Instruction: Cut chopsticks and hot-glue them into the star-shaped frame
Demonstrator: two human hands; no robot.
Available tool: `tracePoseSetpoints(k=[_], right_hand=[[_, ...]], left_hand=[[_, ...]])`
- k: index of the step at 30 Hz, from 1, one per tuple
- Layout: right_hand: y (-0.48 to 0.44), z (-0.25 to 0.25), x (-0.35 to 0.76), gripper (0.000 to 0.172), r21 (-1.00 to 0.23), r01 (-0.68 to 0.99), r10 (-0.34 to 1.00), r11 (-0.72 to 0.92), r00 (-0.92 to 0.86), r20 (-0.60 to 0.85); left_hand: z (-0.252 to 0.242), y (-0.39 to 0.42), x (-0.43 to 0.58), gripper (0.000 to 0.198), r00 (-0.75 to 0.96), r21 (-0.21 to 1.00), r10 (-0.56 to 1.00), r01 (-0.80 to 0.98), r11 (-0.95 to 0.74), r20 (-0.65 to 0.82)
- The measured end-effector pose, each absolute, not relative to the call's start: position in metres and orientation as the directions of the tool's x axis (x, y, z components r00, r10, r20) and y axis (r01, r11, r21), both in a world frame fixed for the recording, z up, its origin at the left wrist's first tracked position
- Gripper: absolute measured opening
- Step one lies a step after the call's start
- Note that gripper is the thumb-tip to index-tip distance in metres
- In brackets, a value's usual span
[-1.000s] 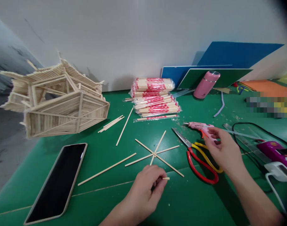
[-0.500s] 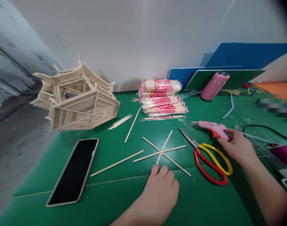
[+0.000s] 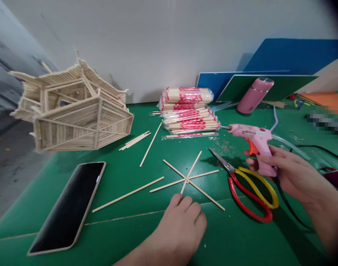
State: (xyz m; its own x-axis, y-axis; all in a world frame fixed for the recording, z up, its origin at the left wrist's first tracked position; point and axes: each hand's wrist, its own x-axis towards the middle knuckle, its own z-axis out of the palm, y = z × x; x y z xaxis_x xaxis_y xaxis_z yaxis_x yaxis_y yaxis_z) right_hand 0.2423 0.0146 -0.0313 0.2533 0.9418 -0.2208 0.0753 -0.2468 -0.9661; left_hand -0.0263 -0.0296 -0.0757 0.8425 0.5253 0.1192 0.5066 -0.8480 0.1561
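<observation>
Pink glue gun point(image 3: 253, 132) has come up off the tabletop since a second ago, when it was lying flat; now the right hand point(image 3: 291, 170) has it in the air. That hand's wrapped around the handle, thumb across it, fingers curled underneath just behind the orange trigger, nozzle aimed at 9 o'clock. Left hand point(image 3: 182, 223) has rolled over palm-down too, knuckles up. Its fingers are curled close over the near end of one stick point(image 3: 192, 170), but they hide the contact, so can't tell if it's pinching or just pressing.

That stick crosses two others in a flat star point(image 3: 186, 179), so take that as the clock's center: left hand at 6, right hand at 3, gun at 2. Scissors point(image 3: 230, 169) lie at 3 with the blades a bit toward the star, red and yellow handles spread. Loose stick point(image 3: 128, 194) sits just below 9, phone point(image 3: 69, 207) farther out past it. Shorter sticks point(image 3: 135, 140) are at 10, with the big stick model point(image 3: 71, 129) beyond them. Wrapped chopstick packs point(image 3: 189, 114) are piled at 12, and a pink flask point(image 3: 253, 98) stands between 1 and 2, in front of the green board point(image 3: 291, 88).
</observation>
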Motion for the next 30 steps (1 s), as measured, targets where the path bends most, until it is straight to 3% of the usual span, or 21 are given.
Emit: tracePoseSetpoints(k=[2, 5, 9, 15, 19, 25, 30], right_hand=[[0.007, -0.032, 0.235, 0.031, -0.971, 0.038, 0.967, -0.236, 0.104, -0.231], [-0.006, -0.038, 0.227, 0.029, -0.963, 0.171, 0.978, -0.209, 0.039, -0.205], [-0.024, -0.051, 0.219, 0.016, -0.917, 0.305, 0.947, -0.256, -0.11, -0.301], [-0.039, -0.068, 0.221, 0.044, -0.873, 0.448, 0.93, -0.192, -0.202, -0.308], [-0.046, -0.079, 0.232, 0.05, -0.827, 0.549, 0.948, -0.122, -0.183, -0.262], [-0.049, -0.091, 0.235, 0.044, -0.659, 0.749, 0.959, 0.064, -0.228, -0.167], [-0.047, -0.092, 0.237, 0.041, -0.535, 0.827, 0.933, 0.173, -0.311, -0.18]], left_hand=[[-0.083, -0.03, -0.027, 0.011, 0.815, 0.138, 0.53, 0.512, -0.848, 0.233], [-0.092, -0.032, -0.027, 0.015, 0.762, 0.098, 0.501, 0.51, -0.855, 0.41], [-0.101, -0.033, -0.025, 0.023, 0.67, 0.097, 0.488, 0.532, -0.841, 0.559], [-0.109, -0.034, -0.019, 0.019, 0.623, 0.184, 0.549, 0.553, -0.813, 0.557], [-0.116, -0.035, -0.014, 0.027, 0.501, 0.314, 0.639, 0.587, -0.746, 0.584], [-0.106, -0.031, -0.02, 0.023, 0.676, 0.179, 0.545, 0.535, -0.826, 0.496], [-0.102, -0.03, -0.021, 0.024, 0.639, 0.206, 0.577, 0.56, -0.802, 0.509]])
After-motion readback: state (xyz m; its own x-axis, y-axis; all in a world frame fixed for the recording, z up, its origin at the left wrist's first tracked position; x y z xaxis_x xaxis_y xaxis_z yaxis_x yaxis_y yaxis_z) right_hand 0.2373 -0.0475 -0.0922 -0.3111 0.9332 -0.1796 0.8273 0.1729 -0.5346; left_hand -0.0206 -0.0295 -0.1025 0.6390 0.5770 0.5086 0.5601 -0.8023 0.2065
